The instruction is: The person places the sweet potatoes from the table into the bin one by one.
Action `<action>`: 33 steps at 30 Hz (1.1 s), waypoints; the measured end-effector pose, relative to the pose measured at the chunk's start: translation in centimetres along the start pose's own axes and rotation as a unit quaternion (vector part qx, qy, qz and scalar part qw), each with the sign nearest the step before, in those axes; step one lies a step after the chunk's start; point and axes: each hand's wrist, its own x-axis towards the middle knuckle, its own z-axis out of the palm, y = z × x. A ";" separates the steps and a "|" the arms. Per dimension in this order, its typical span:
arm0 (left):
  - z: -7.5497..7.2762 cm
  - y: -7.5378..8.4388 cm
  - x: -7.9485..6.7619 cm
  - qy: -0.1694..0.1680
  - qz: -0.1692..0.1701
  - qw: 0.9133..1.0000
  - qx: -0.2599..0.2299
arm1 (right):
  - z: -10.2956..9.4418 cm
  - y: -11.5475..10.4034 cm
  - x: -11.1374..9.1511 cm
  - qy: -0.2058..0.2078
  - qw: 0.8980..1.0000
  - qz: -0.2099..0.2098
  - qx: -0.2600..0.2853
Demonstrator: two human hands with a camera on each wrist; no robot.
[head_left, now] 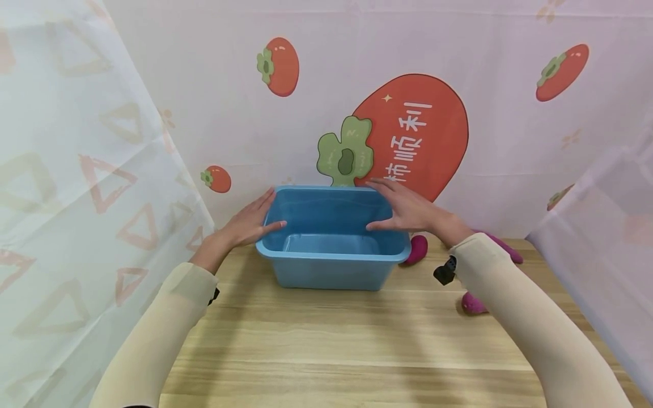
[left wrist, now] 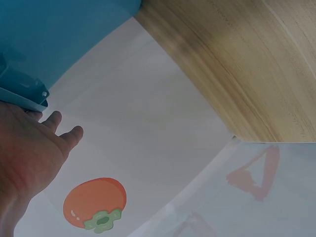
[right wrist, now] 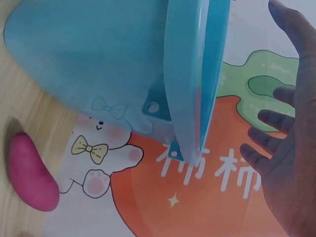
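A light blue plastic basin (head_left: 326, 273) stands on the wooden table in front of the back curtain, its inside bare. My left hand (head_left: 250, 222) is at the basin's left rim, thumb over the inside and fingers along the outside. In the left wrist view its fingers (left wrist: 72, 138) stretch out right by the rim. Over the basin's right end, my right hand (head_left: 408, 212) has its thumb and fingers spread. The right wrist view shows a gap between these fingers (right wrist: 266, 140) and the basin's rim (right wrist: 185, 74).
Purple-red, sweet-potato-like things lie on the table (head_left: 326, 345) at the right: one beside the basin (head_left: 418, 249), a long one (head_left: 505, 247) behind my right sleeve, and one nearer (head_left: 473, 304). Printed curtains (head_left: 204, 85) enclose the table at the back and both sides.
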 end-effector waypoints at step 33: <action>0.1 0.0 -0.1 -0.002 -0.006 1.000 -0.005 | -0.7 3.0 -3.2 0.023 1.000 0.019 0.006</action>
